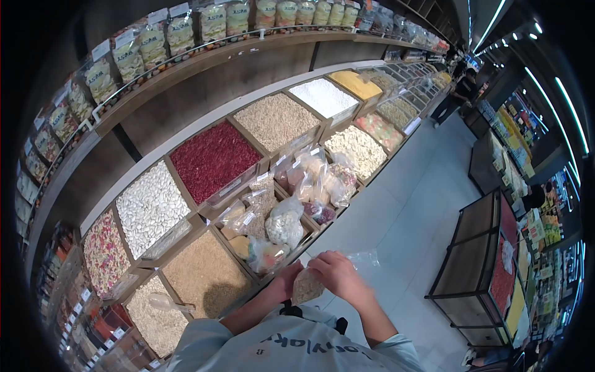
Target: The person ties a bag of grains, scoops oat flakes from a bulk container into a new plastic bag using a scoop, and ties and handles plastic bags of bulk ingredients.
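Close to my body, a clear plastic bag (pixel 307 286) with pale grains in its lower part is held between both hands. My right hand (pixel 333 271) grips it from above, fingers bent round its upper part, and loose clear plastic sticks out beyond that hand. My left hand (pixel 285 280) is closed at the bag's left side, its fingertips partly hidden. Just beyond my hands, a bin holds filled, tied bags (pixel 285 223). To the left lies a bin of tan grain (pixel 204 273) with a shadow on it.
Bins of red beans (pixel 214 160), white beans (pixel 150 208) and a white product (pixel 323 98) line the counter. A clear scoop (pixel 167 302) rests on pale grain. Packaged bags stand on the shelf above. Another display stand (pixel 474 273) is at right; a person (pixel 458 96) stands far up the aisle.
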A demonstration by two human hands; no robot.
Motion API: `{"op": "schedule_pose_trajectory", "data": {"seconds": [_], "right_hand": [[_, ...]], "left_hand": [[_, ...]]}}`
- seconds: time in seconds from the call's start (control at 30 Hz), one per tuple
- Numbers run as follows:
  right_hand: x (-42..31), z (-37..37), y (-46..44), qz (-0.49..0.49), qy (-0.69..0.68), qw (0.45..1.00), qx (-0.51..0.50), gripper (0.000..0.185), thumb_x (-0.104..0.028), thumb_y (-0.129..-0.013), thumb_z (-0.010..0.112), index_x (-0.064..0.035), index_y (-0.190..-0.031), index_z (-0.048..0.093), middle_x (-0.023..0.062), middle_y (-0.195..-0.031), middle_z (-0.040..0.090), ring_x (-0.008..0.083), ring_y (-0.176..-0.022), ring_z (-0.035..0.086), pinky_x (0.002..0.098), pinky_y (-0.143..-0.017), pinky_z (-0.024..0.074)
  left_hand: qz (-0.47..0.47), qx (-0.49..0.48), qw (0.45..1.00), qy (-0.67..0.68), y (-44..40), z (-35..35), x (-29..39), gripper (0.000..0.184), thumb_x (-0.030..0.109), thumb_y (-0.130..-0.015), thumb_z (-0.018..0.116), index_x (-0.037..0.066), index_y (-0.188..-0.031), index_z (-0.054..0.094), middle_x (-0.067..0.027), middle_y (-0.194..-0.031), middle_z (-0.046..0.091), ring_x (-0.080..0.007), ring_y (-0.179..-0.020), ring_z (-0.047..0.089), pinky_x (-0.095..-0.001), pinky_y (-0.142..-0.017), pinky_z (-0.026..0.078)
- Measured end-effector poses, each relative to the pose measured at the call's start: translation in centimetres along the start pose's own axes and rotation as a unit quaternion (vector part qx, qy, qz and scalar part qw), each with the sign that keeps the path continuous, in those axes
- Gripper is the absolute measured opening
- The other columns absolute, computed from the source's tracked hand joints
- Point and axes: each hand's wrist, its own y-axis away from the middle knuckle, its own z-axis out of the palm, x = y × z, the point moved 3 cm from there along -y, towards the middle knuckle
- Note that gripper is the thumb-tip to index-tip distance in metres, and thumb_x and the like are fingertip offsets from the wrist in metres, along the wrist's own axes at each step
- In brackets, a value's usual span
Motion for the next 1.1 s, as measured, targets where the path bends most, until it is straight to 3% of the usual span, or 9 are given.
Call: {"op": "schedule_pose_trajectory", "data": {"seconds": [0.07,0.13,0.3,0.43,0.6,0.8,0.87,1.0,1.1], "right_hand": [[0.3,2.3,-1.2,-0.021,0.014,0.999,-0.041,0.013,-0.013,-0.082,0.070,-0.0086,-0.094,0.066,0.0053,-0.088,0.063,0.0251,-0.088,0.062,0.0350,-0.079,0.0496],[-0.1,4.2,-2.2,-0.108,0.031,0.991,-0.074,0.013,-0.013,-0.078,0.069,-0.0098,-0.091,0.065,0.0043,-0.086,0.061,0.0232,-0.086,0.062,0.0359,-0.078,0.0498],[1.4,5.0,-4.3,-0.084,0.014,0.996,-0.034,0.017,-0.012,-0.075,0.071,-0.0091,-0.091,0.065,0.0044,-0.085,0.060,0.0233,-0.085,0.063,0.0352,-0.075,0.0497],[3.8,3.8,-4.5,0.006,-0.022,0.998,0.054,0.017,-0.009,-0.076,0.075,-0.0053,-0.091,0.066,0.0079,-0.083,0.062,0.0286,-0.078,0.063,0.0381,-0.069,0.0508],[7.7,3.7,-4.6,0.080,-0.060,0.993,0.070,0.016,-0.010,-0.080,0.074,-0.0055,-0.092,0.065,0.0104,-0.083,0.062,0.0334,-0.077,0.063,0.0418,-0.068,0.0525],[8.7,0.4,-6.7,-0.015,-0.118,0.993,0.026,0.017,-0.004,-0.081,0.072,-0.0038,-0.097,0.065,0.0113,-0.089,0.065,0.0327,-0.082,0.064,0.0408,-0.071,0.0513],[8.9,-0.6,-6.7,-0.064,-0.130,0.989,0.001,0.019,-0.003,-0.080,0.072,-0.0046,-0.098,0.065,0.0103,-0.091,0.065,0.0320,-0.085,0.064,0.0404,-0.074,0.0510],[10.1,-2.7,-5.8,-0.124,-0.124,0.983,-0.056,0.023,-0.001,-0.077,0.071,-0.0063,-0.099,0.066,0.0081,-0.096,0.066,0.0299,-0.089,0.064,0.0395,-0.079,0.0501],[12.5,-4.1,-5.1,-0.113,-0.103,0.987,-0.052,0.024,0.000,-0.076,0.070,-0.0051,-0.100,0.066,0.0088,-0.095,0.066,0.0307,-0.088,0.064,0.0402,-0.077,0.0512]], "left_hand": [[0.009,0.300,0.950,-0.086,-1.7,3.2,-0.5,0.040,0.048,-0.105,0.040,0.016,-0.124,0.053,-0.0042,-0.112,0.060,-0.0199,-0.109,0.061,-0.0387,-0.097,0.049],[0.049,0.237,0.927,-0.286,-1.3,2.8,-0.2,0.041,0.049,-0.106,0.035,0.017,-0.124,0.054,-0.0045,-0.115,0.061,-0.0210,-0.109,0.062,-0.0383,-0.096,0.050],[-0.003,0.227,0.968,0.106,-2.2,4.2,2.1,0.046,0.049,-0.106,0.031,0.015,-0.128,0.053,-0.0066,-0.121,0.061,-0.0220,-0.113,0.061,-0.0399,-0.097,0.050],[0.110,0.358,0.925,-0.059,-2.6,6.5,5.0,0.056,0.055,-0.103,0.036,0.013,-0.138,0.049,-0.0097,-0.130,0.060,-0.0267,-0.120,0.058,-0.0483,-0.104,0.045],[0.167,0.298,0.939,-0.049,-3.5,5.7,7.5,0.060,0.054,-0.104,0.032,0.009,-0.141,0.046,-0.0119,-0.137,0.056,-0.0303,-0.125,0.055,-0.0495,-0.107,0.042],[0.123,0.234,0.963,0.045,-4.1,-1.1,6.6,0.049,0.046,-0.106,0.034,0.010,-0.137,0.049,-0.0124,-0.133,0.058,-0.0297,-0.123,0.056,-0.0520,-0.108,0.042],[0.162,0.303,0.935,0.091,-5.4,0.7,5.5,0.036,0.037,-0.105,0.045,0.008,-0.122,0.057,-0.0094,-0.114,0.066,-0.0257,-0.104,0.065,-0.0471,-0.091,0.053],[0.101,0.270,0.957,0.039,-9.3,3.1,3.1,0.047,0.043,-0.103,0.045,0.007,-0.131,0.054,-0.0145,-0.123,0.063,-0.0288,-0.105,0.066,-0.0469,-0.091,0.054],[-0.197,0.110,0.974,0.014,-12.0,4.2,0.3,0.068,0.057,-0.101,0.032,0.004,-0.141,0.047,-0.0294,-0.133,0.055,-0.0430,-0.111,0.063,-0.0492,-0.090,0.055]]}}
